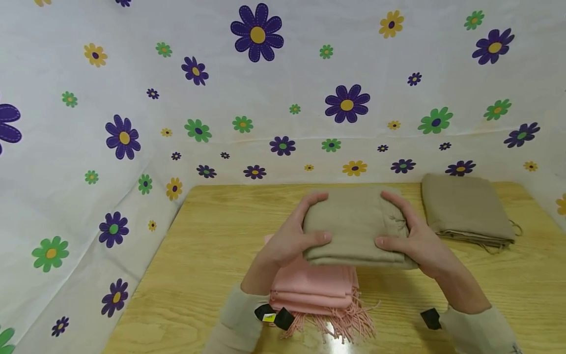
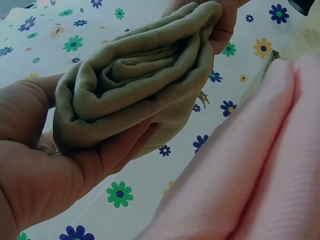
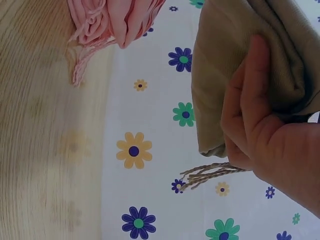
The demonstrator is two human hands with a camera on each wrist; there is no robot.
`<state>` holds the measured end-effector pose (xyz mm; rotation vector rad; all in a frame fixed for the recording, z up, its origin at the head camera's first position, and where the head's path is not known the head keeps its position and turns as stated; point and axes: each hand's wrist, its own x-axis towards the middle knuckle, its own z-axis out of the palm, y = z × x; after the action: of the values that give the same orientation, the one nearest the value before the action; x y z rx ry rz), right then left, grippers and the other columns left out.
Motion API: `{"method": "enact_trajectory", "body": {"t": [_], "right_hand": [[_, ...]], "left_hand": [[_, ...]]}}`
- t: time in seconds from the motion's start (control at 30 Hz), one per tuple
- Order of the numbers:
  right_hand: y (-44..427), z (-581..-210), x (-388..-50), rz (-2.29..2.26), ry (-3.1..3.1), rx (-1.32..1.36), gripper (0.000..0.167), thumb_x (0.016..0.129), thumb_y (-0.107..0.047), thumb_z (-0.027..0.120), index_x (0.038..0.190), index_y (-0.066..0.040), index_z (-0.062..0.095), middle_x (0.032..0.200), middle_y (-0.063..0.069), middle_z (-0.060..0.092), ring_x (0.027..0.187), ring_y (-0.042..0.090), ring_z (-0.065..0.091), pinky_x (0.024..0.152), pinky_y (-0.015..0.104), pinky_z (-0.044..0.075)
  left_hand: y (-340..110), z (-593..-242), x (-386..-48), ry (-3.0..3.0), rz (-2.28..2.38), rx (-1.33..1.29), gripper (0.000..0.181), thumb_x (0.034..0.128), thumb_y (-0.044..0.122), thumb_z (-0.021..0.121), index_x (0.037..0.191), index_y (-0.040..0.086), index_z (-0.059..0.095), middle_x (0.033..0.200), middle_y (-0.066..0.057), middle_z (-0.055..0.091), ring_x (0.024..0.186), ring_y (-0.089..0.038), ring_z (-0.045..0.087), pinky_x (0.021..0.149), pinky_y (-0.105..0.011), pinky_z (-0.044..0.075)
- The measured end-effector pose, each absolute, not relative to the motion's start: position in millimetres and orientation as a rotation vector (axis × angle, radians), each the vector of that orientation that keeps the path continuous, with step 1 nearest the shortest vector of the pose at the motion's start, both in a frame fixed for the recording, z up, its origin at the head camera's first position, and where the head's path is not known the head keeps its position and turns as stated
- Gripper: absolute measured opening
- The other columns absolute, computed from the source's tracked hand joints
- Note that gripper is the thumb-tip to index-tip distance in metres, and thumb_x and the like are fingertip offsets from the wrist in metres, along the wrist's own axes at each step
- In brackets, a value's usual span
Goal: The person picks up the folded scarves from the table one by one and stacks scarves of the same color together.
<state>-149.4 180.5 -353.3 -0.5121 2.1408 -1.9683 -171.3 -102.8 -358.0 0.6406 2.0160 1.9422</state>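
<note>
Item 1: a folded beige cloth (image 1: 349, 221) is gripped between 2 hands and raised off the desk (image 1: 177, 275), partly hiding a pink cloth (image 1: 311, 282) in the head view. The left hand (image 1: 289, 241) pinches its left end, thumb on the near side, fingers curled round the far side; the right hand (image 1: 416, 244) pinches the right end likewise. The left wrist view shows coiled layers at the end beside the left hand. The right wrist view shows a twisted fringe (image 3: 212, 175) near the right hand.

Item 2: the pink cloth lies folded on the desk, its tassels (image 1: 349, 319) spread toward the person.

Item 3: another beige cloth (image 1: 464, 204) lies folded at the far right of the desk, apart from the pink cloth, loose threads at its near edge.

Surroundings: light sleeves (image 1: 240, 317); a white sheet (image 1: 265, 93) behind the desk, printed with purple, green and yellow flowers.
</note>
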Motion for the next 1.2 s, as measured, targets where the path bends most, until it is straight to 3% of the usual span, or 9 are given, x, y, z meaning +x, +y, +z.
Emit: {"method": "enact_trajectory", "body": {"t": [0.3,0.5,0.83,1.2], "right_hand": [[182.2,-355.0,-150.1,-1.954,2.158,-0.447,0.085,0.093,-0.007,0.068,0.157,-0.036,0.02,0.143,0.02,0.024,0.114,0.026,0.042,0.08,0.032,0.051],[188.1,-354.1,-147.2,-1.89,2.245,-0.487,0.083,0.093,-0.009,0.069,0.157,-0.034,0.022,0.152,0.013,0.021,0.123,0.026,0.039,0.086,0.025,0.048],[200.0,-354.5,-145.1,-1.872,2.205,-0.588,0.079,0.094,-0.004,0.065,0.157,-0.026,0.023,0.144,0.012,0.028,0.113,0.017,0.049,0.084,0.026,0.05],[211.1,-354.8,-146.2,-1.881,2.15,-0.582,0.075,0.093,-0.002,0.066,0.155,-0.024,0.029,0.137,0.019,0.035,0.107,0.019,0.056,0.081,0.033,0.054]], "left_hand": [[-98.9,-358.1,-169.2,2.0,1.975,0.633,0.08,0.086,0.004,0.072,0.149,0.035,0.035,0.146,-0.013,0.032,0.117,-0.03,0.043,0.095,-0.04,0.042],[-96.5,-355.1,-167.0,2.007,1.953,0.646,0.078,0.0864,0.006,0.072,0.149,0.035,0.036,0.143,-0.014,0.033,0.114,-0.029,0.044,0.093,-0.04,0.042],[-90.7,-360.2,-161.3,2.069,1.905,0.605,0.069,0.0928,0.01,0.067,0.149,0.03,0.034,0.145,-0.014,0.032,0.117,-0.029,0.042,0.096,-0.038,0.04],[-82.9,-365.6,-161.0,2.03,1.906,0.551,0.064,0.0945,0.012,0.066,0.148,0.031,0.036,0.146,-0.011,0.034,0.119,-0.026,0.043,0.098,-0.037,0.04]]}}
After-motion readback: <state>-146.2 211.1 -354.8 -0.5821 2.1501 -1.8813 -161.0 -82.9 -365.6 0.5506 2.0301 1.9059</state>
